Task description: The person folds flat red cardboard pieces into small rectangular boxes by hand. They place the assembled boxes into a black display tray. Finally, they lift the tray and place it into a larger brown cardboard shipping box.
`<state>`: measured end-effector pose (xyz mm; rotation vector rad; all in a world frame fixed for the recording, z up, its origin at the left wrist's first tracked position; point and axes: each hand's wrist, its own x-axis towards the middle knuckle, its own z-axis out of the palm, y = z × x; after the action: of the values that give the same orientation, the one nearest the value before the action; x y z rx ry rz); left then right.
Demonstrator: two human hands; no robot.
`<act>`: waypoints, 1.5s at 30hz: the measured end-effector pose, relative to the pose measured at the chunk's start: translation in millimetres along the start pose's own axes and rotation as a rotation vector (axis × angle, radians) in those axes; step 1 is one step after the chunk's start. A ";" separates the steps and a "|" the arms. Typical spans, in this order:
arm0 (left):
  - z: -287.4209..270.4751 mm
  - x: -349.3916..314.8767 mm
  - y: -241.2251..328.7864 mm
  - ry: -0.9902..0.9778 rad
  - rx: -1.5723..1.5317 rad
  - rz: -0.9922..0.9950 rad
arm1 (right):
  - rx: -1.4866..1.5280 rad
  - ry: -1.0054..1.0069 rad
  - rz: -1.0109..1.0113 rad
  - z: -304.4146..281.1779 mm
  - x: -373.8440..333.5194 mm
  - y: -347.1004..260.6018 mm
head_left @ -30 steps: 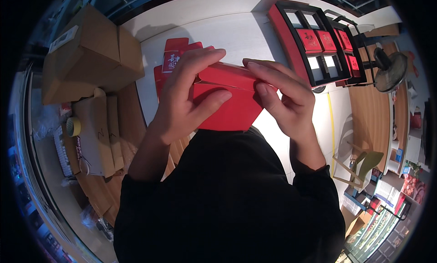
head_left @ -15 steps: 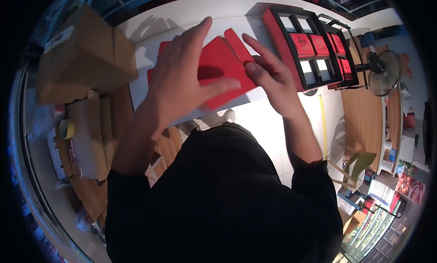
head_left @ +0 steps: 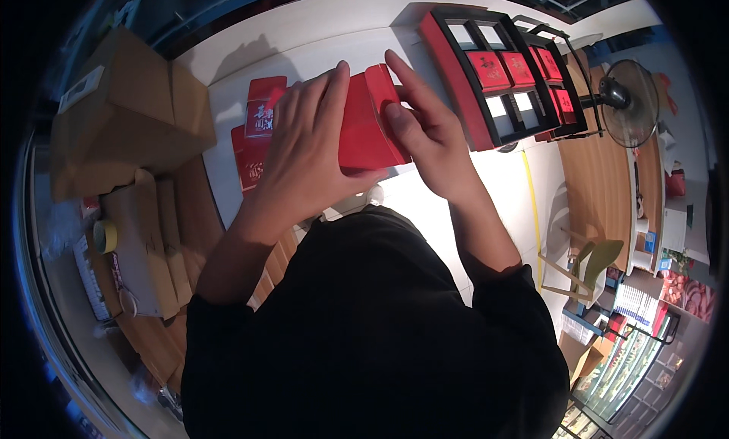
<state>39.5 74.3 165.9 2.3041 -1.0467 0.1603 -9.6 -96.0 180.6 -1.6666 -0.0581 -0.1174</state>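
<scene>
A red paper carton is held between my two hands above the white table. My left hand wraps its left side, fingers pointing away from me and thumb along the near edge. On its right side, my right hand presses a narrow end flap with the thumb, while the index finger stretches up beyond it. The carton's underside and contents are hidden. Left of my left hand lie red printed cartons, partly covered by it.
Beyond my right hand stands a red-and-black divided gift box with small red boxes in its middle compartments. A second divided box adjoins it. A large cardboard box stands left, a fan right, and a tape roll lower left.
My left hand has closed in on the carton's left side, its thumb moving down to the near edge. The carton has turned more upright. The view has shifted, uncovering printed cartons at left.
</scene>
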 end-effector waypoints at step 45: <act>11.9 9.5 8.6 -0.133 0.010 -0.048 | 0.177 -0.041 -0.029 -24.1 -22.7 25.0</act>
<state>38.2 57.0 163.4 2.3732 -1.0565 -0.0077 -30.5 -121.7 155.7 -1.4920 -0.1204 -0.0968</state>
